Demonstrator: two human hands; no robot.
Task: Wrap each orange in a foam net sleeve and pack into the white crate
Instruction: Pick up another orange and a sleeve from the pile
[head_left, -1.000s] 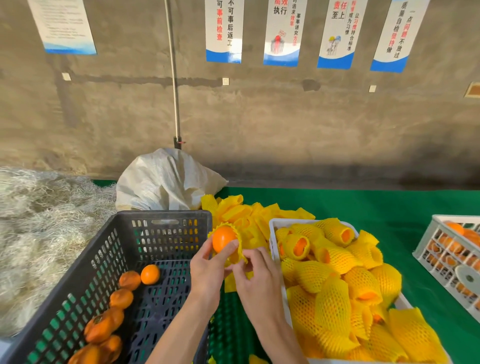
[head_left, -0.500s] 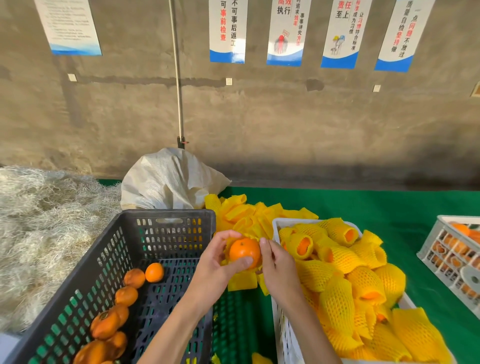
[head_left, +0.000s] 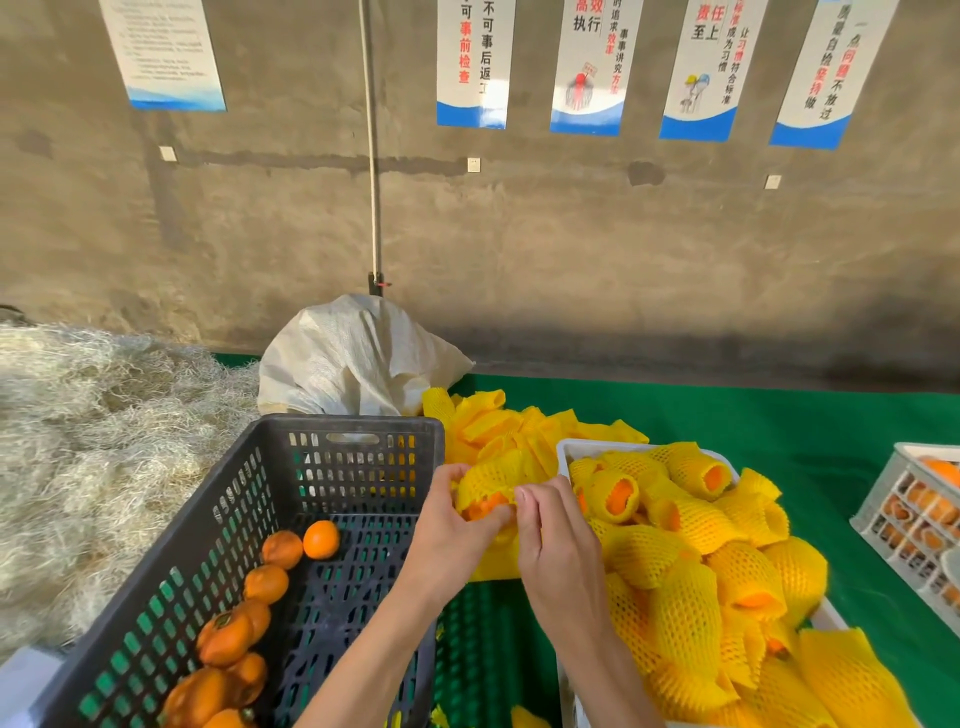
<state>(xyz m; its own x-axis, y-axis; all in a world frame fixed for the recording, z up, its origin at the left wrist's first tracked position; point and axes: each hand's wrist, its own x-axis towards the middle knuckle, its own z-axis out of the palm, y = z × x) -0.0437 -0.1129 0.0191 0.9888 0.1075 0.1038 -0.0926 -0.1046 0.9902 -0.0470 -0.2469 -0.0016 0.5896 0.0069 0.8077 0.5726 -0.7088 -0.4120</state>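
- Now we have the sleeve (head_left: 493, 480) most of the way over the orange (head_left: 485, 506); a second ago the fruit sat bare at the sleeve's mouth, and only a slice of peel shows at the lower end.
- Our left hand (head_left: 449, 530) cups the bundle, fingers curled round the sleeve and thumb across the exposed peel.
- Our right hand (head_left: 558, 551) pinches the sleeve's edge with thumb and first fingers bent, the others loosely folded.
- We hold it in the air between the dark crate (head_left: 343, 431) and the white crate (head_left: 571, 447), just beside the white crate's near corner, so we judge this wrap nearly done and the drop-in next.
- Sleeve material: soft foam mesh, bright yellow, a diamond lattice that stretches into a tube and flares at the ends.
- More loose sleeves (head_left: 519, 421) lie heaped flat behind; wrapped fruit (head_left: 691, 525) fills the white crate above its rim.
- Bare oranges (head_left: 283, 550) wait in the dark crate, smooth and round, some duller and flattened.
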